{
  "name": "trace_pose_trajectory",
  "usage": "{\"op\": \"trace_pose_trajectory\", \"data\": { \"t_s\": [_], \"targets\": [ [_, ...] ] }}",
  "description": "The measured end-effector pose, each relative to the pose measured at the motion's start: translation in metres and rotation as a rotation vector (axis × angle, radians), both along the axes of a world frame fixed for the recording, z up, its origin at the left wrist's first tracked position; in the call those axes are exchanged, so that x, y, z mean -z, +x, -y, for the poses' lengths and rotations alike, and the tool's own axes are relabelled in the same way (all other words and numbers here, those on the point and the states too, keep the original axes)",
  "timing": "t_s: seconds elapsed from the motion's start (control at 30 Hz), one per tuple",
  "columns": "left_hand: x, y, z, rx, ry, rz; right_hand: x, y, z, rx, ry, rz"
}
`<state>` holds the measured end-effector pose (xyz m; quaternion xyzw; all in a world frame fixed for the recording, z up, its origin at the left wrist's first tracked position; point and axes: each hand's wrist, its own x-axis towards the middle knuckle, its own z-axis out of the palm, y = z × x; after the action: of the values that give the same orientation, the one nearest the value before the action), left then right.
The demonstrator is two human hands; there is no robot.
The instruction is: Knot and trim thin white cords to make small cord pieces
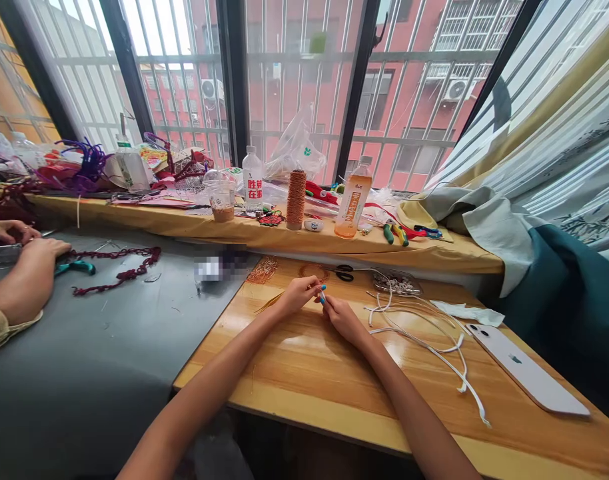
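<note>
The table (304,367) is wood-grained, smooth and glossy; the grey worktop (109,353) is smooth and matt; the sill cover (199,233) is creased yellow cloth; the bottles (353,200) and cup (221,197) are clear, shiny plastic; the bag (297,147) is thin, crinkled, see-through plastic; the spool (296,200) is rough and fibrous; the yarn (142,269) is knotty and matt; the scissors (345,273) show smooth black plastic; the phone (529,370) is smooth-backed; the tissue (469,312) is soft, matt paper; the curtain (574,280) is matt cloth; the bars (184,59) are shiny metal; the held piece (322,295) looks smooth, though too small to be sure.
</note>
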<state>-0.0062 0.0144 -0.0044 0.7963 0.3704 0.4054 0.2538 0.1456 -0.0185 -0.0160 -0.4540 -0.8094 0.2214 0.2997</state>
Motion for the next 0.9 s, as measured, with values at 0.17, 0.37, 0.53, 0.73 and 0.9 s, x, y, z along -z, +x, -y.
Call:
{"op": "trace_pose_trajectory", "data": {
  "t_s": [0.17, 0.37, 0.53, 0.73, 0.9],
  "targets": [
    [0.0053, 0.002, -0.0054, 0.021, -0.066, 0.049, -0.0028, -0.0018, 0.0006, -0.068, -0.077, -0.093],
    [0.0038, 0.0046, -0.0042, -0.058, -0.048, 0.001, 0.0023, -0.0029, -0.0007, 0.004, -0.029, 0.01],
    [0.0023, 0.0069, -0.0013, -0.105, -0.003, -0.035, 0.0013, -0.002, -0.0016, -0.004, -0.036, -0.001],
    [0.0056, 0.0094, -0.0007, -0.163, 0.062, -0.102, -0.0038, -0.002, -0.0007, -0.013, -0.068, -0.008],
    [0.0106, 0.0073, -0.0004, -0.186, 0.174, -0.146, -0.0021, -0.0048, -0.001, -0.007, -0.073, -0.062]
  ]
}}
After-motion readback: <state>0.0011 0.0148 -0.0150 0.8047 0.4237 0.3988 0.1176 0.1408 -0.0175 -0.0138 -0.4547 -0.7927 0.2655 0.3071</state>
